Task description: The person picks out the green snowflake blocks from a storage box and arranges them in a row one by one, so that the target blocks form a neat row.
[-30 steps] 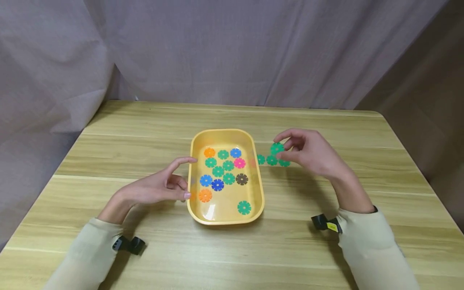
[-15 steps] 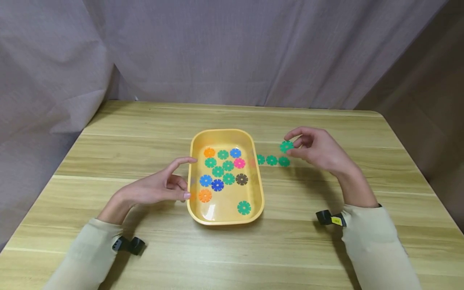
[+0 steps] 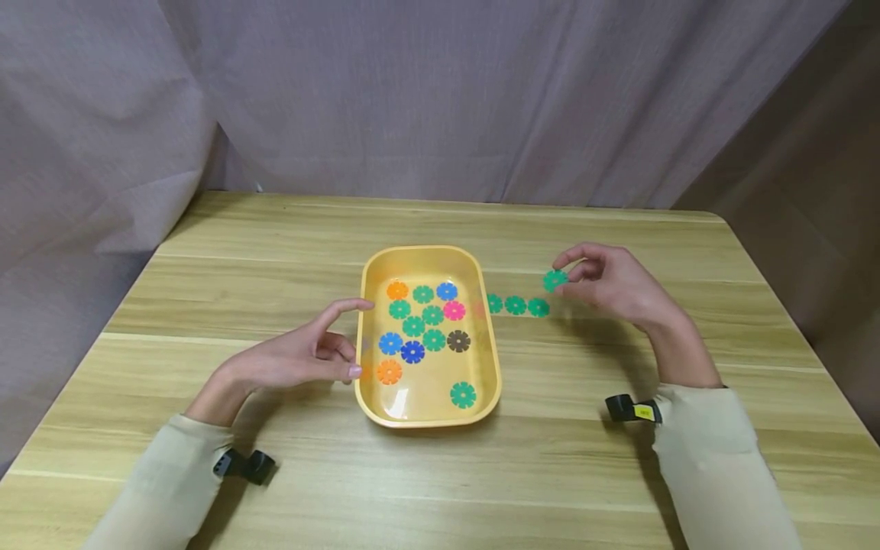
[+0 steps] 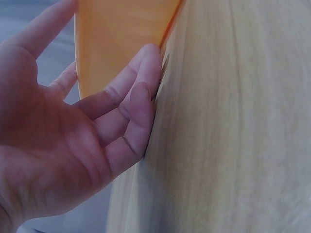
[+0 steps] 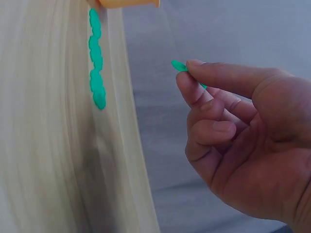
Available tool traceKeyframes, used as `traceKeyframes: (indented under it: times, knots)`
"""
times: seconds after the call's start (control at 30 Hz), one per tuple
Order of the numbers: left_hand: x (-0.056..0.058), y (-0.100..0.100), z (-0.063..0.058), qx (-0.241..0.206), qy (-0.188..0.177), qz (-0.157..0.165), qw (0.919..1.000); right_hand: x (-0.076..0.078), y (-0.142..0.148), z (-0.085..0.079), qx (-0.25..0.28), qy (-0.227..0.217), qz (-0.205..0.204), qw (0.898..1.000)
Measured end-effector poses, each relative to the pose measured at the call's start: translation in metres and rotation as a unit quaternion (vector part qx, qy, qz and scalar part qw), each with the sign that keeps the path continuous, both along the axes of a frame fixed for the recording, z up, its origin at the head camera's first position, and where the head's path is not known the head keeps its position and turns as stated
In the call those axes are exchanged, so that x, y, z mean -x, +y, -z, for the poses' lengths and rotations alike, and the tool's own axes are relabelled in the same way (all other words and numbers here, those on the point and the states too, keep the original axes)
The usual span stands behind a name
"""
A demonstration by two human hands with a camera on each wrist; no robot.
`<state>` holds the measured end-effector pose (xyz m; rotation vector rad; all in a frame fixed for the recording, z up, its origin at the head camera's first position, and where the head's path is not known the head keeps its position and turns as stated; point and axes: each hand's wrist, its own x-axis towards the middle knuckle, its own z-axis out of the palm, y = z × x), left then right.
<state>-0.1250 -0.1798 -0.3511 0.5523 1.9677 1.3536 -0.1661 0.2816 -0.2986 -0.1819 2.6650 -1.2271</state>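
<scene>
My right hand pinches a green interlocking disc between thumb and forefinger, raised above the table. In the right wrist view the disc shows nearly edge-on, partly hidden by the fingertips. Left of that hand, a row of green discs runs out from the right side of a yellow tray. On the tray's left, my left hand touches the rim with spread forefinger and thumb. Its other fingers bend beside the tray's outer wall.
Inside the tray lie several loose discs, among them an orange disc, a pink disc, a dark brown disc and a green disc. A grey curtain hangs behind the wooden table.
My right hand has moved right with the green disc, from over the row to past its right end. The left hand and the tray stay in place.
</scene>
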Motion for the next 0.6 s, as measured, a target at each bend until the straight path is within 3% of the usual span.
traceKeyframes:
  times: [0.33,0.6]
  knots:
    - [-0.001,0.0,0.0,-0.001,-0.004,-0.004,1.0,0.006,0.013,0.011,0.017,-0.028,-0.012,0.999]
    - [0.0,0.0,0.001,-0.001,-0.003,-0.001,1.0,0.01,0.022,0.022,-0.015,-0.048,-0.021,0.998]
